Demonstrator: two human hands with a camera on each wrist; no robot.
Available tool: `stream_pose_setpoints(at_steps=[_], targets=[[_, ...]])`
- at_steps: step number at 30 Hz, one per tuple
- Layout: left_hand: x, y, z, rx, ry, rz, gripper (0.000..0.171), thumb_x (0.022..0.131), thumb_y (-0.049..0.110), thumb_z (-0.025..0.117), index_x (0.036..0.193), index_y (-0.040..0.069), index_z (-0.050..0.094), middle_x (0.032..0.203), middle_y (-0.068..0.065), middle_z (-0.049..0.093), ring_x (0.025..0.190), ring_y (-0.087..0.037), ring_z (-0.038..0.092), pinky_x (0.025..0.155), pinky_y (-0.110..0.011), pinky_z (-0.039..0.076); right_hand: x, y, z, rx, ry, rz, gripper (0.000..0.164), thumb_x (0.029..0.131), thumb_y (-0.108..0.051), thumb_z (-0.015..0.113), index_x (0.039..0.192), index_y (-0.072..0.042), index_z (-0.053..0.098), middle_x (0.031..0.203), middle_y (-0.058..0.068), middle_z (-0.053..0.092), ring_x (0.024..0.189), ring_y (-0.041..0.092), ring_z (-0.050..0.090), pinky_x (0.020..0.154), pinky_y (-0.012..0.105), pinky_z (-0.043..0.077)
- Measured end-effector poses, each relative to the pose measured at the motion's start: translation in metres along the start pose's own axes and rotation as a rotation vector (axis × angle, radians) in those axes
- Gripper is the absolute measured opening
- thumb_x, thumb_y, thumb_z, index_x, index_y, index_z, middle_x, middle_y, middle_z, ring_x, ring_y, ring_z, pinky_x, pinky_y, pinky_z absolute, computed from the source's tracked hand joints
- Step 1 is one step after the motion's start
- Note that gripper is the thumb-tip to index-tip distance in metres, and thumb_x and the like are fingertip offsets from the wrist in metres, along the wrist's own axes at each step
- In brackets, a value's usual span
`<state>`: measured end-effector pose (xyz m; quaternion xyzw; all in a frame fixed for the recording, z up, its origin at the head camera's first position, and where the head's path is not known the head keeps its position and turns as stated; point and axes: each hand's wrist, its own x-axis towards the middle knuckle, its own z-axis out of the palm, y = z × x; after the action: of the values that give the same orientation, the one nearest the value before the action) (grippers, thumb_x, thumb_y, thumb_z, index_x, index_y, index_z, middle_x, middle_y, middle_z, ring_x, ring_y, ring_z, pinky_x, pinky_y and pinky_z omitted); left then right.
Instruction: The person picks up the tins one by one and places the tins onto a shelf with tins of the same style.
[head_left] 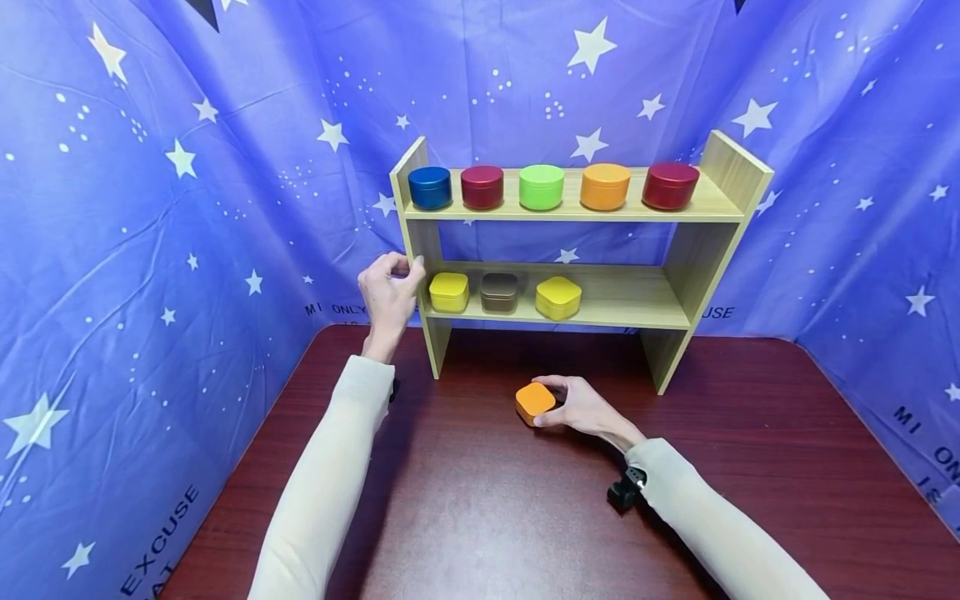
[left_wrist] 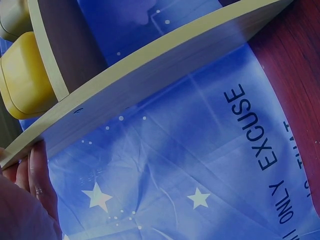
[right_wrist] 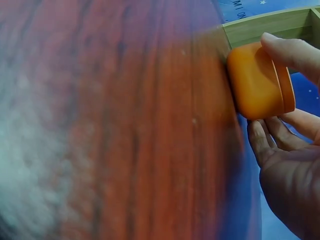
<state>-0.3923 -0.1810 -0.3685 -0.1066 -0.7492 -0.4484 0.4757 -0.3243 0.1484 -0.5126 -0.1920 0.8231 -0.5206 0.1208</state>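
Observation:
In the head view my left hand (head_left: 390,292) pinches the front edge of the wooden shelf's left side panel, about level with the lower board. The left wrist view shows its fingers (left_wrist: 39,172) against the outer face of that shelf panel (left_wrist: 150,65). My right hand (head_left: 581,408) holds a square orange tin (head_left: 535,401) with rounded corners in front of the shelf (head_left: 637,302). In the right wrist view the thumb (right_wrist: 290,52) is on one side of the tin and the other fingers on the opposite side. Whether the tin touches the table is hard to tell.
Round tins line the top board: blue (head_left: 430,188), dark red (head_left: 482,188), green (head_left: 541,187), orange (head_left: 605,187) and red (head_left: 671,187). Below stand a yellow tin (head_left: 449,293), a brown tin (head_left: 499,293) and a turned yellow tin (head_left: 558,299). Starry cloth surrounds the dark red table (head_left: 480,517).

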Motion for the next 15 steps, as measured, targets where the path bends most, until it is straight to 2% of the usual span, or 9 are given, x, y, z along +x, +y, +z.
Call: stream_pose_setpoints(at_steps=[10,15], targets=[[-0.0004,-0.0003,-0.0001,0.003,0.002,0.005,0.028,0.089,0.017,0.078,0.074,-0.005,0.072,0.075,-0.025,0.073,0.070,-0.042,0.070,0.070,-0.017,0.042,0.0013,0.0032,0.0005,-0.006,-0.010,-0.015,0.076,0.080,-0.003,0.090,0.148,0.009,0.058,0.129,0.025,0.075,0.106,0.020,0.071,0.086,0.015,0.054],[0.0000,-0.0003,0.0001,-0.005,0.000,0.006,0.029,0.089,0.018,0.078,0.073,-0.005,0.071,0.074,-0.025,0.073,0.069,-0.042,0.069,0.069,-0.015,0.041,0.0022,0.0052,0.0004,0.031,-0.017,-0.011,0.070,0.082,-0.001,0.088,0.145,0.010,0.060,0.132,0.026,0.074,0.117,0.027,0.072,0.093,0.016,0.055]])
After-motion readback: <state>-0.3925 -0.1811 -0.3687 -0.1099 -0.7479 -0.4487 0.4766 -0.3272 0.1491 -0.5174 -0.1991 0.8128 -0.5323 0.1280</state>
